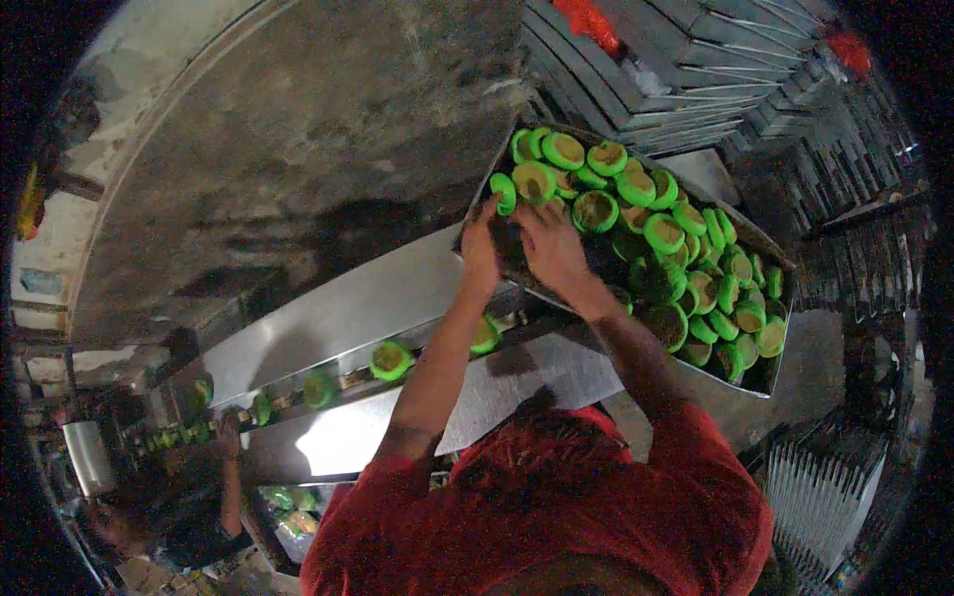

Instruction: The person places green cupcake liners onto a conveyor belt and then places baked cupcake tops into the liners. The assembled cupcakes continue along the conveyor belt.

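Observation:
A dark rectangular tray (777,350) at the right holds many round, bun-like green pieces (664,233) with brown flat faces. At its near left corner my left hand (480,248) has its fingers closed at one green bun (503,193), standing on edge by the tray wall. Close beside it, my right hand (553,248) reaches over the tray with fingers apart, close to the buns at that end. Its fingertips partly blend into the dark tray bottom.
A narrow conveyor channel (343,379) between metal panels (348,303) carries spaced green buns (391,360). Another person's hand (229,429) is at its far left. Stacked metal trays (636,99) stand behind the tray, and a ribbed metal stack (820,497) stands lower right.

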Motion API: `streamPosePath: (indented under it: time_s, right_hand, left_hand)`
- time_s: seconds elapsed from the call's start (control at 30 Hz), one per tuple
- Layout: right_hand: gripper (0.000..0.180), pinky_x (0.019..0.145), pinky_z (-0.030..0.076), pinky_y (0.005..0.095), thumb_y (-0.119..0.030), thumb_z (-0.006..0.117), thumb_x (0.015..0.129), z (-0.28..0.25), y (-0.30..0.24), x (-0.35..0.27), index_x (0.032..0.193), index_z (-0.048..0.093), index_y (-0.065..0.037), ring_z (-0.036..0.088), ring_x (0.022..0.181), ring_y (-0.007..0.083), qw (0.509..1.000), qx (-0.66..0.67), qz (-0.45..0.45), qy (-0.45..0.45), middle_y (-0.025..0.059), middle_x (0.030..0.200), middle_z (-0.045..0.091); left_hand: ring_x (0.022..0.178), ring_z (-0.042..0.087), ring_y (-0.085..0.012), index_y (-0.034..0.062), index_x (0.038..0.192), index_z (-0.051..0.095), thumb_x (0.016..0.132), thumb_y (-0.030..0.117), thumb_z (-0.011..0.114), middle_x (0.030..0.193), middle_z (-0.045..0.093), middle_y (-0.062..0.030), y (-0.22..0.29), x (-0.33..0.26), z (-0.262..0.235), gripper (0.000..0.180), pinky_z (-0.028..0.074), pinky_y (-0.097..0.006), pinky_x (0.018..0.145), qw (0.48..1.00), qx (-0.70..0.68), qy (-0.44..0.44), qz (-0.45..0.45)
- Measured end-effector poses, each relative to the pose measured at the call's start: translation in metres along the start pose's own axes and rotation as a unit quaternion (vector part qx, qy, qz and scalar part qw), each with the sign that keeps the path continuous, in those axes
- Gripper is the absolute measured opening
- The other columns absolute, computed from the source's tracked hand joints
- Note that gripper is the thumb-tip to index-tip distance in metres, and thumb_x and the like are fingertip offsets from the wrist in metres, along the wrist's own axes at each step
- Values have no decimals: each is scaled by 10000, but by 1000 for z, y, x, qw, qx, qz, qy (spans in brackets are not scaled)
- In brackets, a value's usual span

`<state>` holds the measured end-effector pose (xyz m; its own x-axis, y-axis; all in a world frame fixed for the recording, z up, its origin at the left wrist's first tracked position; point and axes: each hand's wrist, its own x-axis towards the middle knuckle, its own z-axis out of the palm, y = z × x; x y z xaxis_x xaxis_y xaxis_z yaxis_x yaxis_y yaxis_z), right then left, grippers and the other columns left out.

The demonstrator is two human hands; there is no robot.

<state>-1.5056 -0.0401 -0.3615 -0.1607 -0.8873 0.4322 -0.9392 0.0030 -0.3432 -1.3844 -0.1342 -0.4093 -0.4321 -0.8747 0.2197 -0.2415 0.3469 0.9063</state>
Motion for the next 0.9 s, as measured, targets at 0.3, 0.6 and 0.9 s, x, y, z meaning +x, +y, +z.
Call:
streamPosePath:
  time_s: [0.3,0.6,0.9]
  right_hand:
    - [706,1059,307,647,-149,651,839,14,39,59,1461,330,-248,458,1260,429,973,-89,136,-165,208,1344,394]
    - [914,1077,367,446,-218,779,765,27,42,9,1507,248,-167,526,1214,332,982,69,159,-74,213,1326,474]
    - [580,974,453,420,-351,726,857,-4,-77,-55,1333,514,-95,570,1128,284,786,507,219,-278,122,1242,579]
  left_hand:
    - [1042,610,-342,79,1398,421,810,26,668,1254,566,-178,-19,27,2,640,517,-432,851,991,111,47,63]
    - [1123,558,-304,53,1407,450,827,96,696,1312,533,-144,-70,-176,-93,631,471,-399,953,993,-14,5,-115]
    - [1269,414,-455,97,1399,392,625,172,851,1436,364,-240,54,-155,-88,903,436,-506,1010,986,160,21,52]
